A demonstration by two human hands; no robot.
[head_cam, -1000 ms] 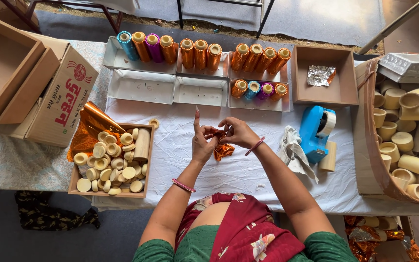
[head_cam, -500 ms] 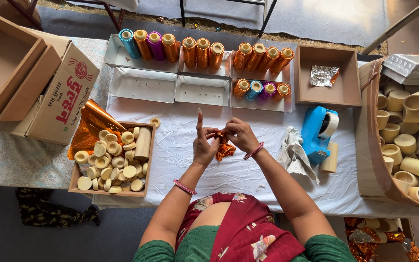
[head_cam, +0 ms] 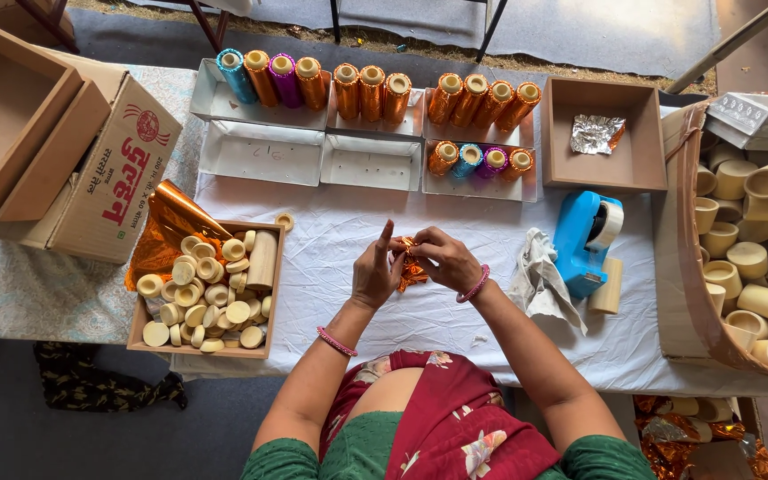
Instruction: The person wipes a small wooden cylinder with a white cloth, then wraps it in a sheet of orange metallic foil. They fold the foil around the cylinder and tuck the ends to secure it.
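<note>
Clothing: short green sleeves [head_cam: 611,458] on both upper arms; a dark red drape [head_cam: 442,418] with a pale floral print covers the torso. Each wrist carries one thin pink bangle, behind the left grip [head_cam: 337,341] and behind the right grip [head_cam: 475,285].

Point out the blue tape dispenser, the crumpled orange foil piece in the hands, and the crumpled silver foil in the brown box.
Blue tape dispenser [head_cam: 577,242], head view, on its blue body.
Crumpled orange foil piece [head_cam: 412,274], head view, lower edge below the fingers.
Crumpled silver foil [head_cam: 596,133], head view, its middle.
</note>
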